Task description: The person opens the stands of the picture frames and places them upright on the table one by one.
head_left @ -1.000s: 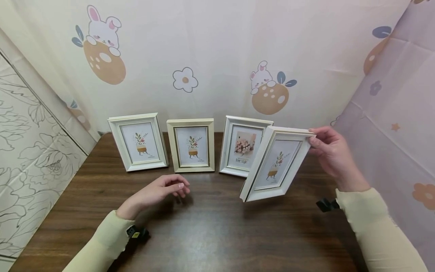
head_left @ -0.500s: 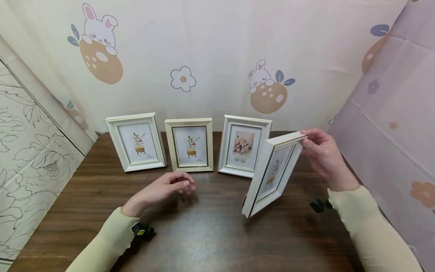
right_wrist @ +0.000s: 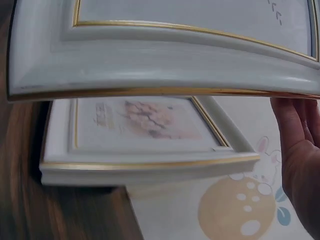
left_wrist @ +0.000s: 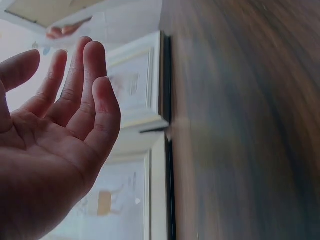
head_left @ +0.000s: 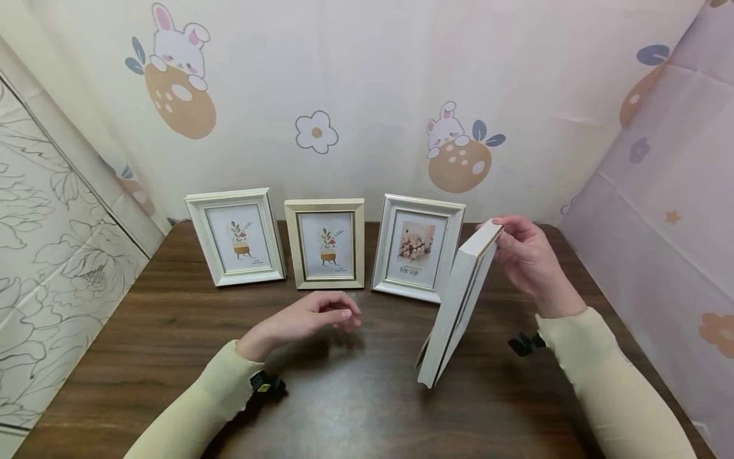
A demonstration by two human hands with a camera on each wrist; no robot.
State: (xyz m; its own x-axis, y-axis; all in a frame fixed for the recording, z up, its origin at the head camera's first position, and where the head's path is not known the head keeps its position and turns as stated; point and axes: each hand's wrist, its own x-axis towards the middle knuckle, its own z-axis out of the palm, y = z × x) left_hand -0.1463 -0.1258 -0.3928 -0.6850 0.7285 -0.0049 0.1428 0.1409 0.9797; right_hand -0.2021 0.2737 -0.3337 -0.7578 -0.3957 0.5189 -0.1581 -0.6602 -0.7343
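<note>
My right hand [head_left: 530, 264] pinches the upper corner of a white picture frame [head_left: 455, 312], which is turned nearly edge-on in the head view. In the right wrist view the held frame's white border with gold trim [right_wrist: 160, 60] fills the top. Palm turned inward, my left hand [head_left: 312, 319] hovers over the table with loosely bent fingers and nothing in it; the left wrist view shows its bare palm [left_wrist: 50, 150]. Behind it stands a cream picture frame [head_left: 291, 255] with a plant picture. To the right stands a white picture frame [head_left: 413, 294] with a flower photo, partly covered by the held one.
A third standing picture frame [head_left: 252, 278], white, is at the left end of the row. All stand on a dark wooden table [head_left: 355, 408]. A curtain [head_left: 367, 70] with rabbit prints hangs right behind them, and another [head_left: 659, 223] borders the right side.
My right hand has moved left and turned the held picture frame from showing its front to edge-on, its lower end coming nearer. My left hand has shifted right.
</note>
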